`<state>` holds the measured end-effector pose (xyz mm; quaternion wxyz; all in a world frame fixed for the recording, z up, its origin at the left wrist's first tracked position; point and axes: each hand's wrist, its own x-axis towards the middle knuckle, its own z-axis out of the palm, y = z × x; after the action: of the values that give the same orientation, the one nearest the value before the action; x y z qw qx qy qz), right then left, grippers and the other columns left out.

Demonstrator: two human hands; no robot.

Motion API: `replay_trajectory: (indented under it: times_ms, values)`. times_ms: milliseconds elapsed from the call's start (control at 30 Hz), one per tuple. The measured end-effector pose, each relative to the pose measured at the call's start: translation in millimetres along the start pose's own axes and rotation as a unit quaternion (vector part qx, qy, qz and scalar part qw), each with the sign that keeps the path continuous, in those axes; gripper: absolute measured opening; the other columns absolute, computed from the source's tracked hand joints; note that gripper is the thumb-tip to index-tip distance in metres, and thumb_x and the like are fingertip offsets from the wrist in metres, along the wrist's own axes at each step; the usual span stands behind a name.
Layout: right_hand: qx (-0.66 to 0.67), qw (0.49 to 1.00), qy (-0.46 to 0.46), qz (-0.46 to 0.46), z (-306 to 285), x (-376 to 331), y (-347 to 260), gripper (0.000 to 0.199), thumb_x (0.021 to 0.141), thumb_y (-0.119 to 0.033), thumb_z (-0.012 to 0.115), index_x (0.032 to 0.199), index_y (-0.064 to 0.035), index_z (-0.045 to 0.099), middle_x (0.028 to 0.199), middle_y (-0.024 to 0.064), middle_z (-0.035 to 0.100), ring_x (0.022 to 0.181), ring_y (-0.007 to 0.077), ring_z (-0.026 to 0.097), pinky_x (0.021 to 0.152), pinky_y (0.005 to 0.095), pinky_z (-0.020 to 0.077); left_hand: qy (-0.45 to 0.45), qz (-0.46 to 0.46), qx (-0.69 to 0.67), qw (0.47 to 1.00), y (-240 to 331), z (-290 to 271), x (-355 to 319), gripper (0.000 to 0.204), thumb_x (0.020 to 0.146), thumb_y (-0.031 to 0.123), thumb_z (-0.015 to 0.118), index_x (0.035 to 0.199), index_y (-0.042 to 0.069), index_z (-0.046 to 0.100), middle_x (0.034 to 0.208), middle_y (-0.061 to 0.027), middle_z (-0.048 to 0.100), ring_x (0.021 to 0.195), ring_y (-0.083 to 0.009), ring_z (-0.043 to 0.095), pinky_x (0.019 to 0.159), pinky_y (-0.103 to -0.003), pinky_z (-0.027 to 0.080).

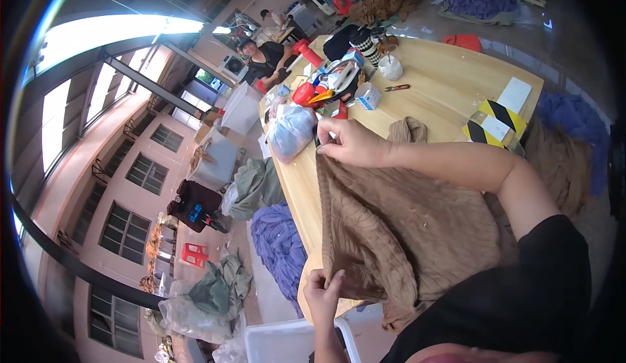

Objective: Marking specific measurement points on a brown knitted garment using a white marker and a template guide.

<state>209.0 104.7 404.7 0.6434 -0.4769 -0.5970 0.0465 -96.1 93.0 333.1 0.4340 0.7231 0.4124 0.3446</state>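
A brown cable-knit garment (430, 226), likely a sweater, is stretched between my two hands over the light wooden table (450, 89). My right hand (352, 143) pinches one corner of its edge, thumb against fingers, near the tied plastic bag (291, 131). Lower down, my left hand (324, 292) grips the other end of the same edge just off the table's near side. The edge runs taut between them, and the knit behind it hangs in loose folds toward my body. Part of the garment lies bunched on the tabletop beyond my right forearm.
Small boxes, a black pouch (342, 81), a white jar (390, 68) and thread snips (397, 88) are on the table. A yellow-black taped block (494, 125) lies at right. Purple garment piles (280, 239) and a white bin (280, 342) flank it. A person (264, 60) sits opposite.
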Motion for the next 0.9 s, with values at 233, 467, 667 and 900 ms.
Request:
replay_trajectory:
  times_ms: [233,467,667,900]
  values:
    - [0.028,0.979,0.131,-0.153,46,87,-9,0.014,0.078,-0.009,0.059,0.08,-0.0026,0.047,0.068,0.0089,0.052,0.062,0.0205,0.053,0.058,0.0325,0.0419,-0.154,-0.091,-0.396,0.901,45,35,18,0.044,0.078,0.017,0.064,0.114,-0.003,0.048,0.102,-0.0124,0.059,0.088,-0.0221,0.06,0.077,-0.032,0.05]
    - [-0.027,0.993,-0.08,-0.08,39,55,-12,0.025,0.074,-0.02,0.064,0.089,-0.0055,0.051,0.067,0.0085,0.058,0.065,0.0189,0.06,0.055,0.033,0.0454,-0.243,-0.167,-0.563,0.772,45,88,84,0.035,0.086,0.016,0.053,0.118,0.002,0.046,0.113,-0.013,0.056,0.103,-0.0258,0.055,0.09,-0.04,0.045]
    - [-0.13,0.962,-0.238,-0.021,24,-88,22,0.041,0.064,-0.011,0.066,0.1,-0.005,0.047,0.099,0.0162,0.052,0.097,0.0319,0.05,0.08,0.0386,0.0416,-0.213,-0.222,-0.559,0.77,15,100,92,0.034,0.091,0.027,0.044,0.119,0.007,0.046,0.118,-0.013,0.052,0.108,-0.029,0.051,0.091,-0.045,0.041]
    - [-0.189,0.978,0.004,0.089,-11,-47,50,0.012,0.074,-0.006,0.055,0.085,-0.0044,0.049,0.074,0.016,0.056,0.073,0.0297,0.058,0.064,0.0361,0.0438,-0.163,-0.246,-0.561,0.774,62,115,160,0.028,0.091,0.031,0.044,0.106,0.009,0.05,0.108,-0.0106,0.054,0.101,-0.0281,0.05,0.086,-0.045,0.04]
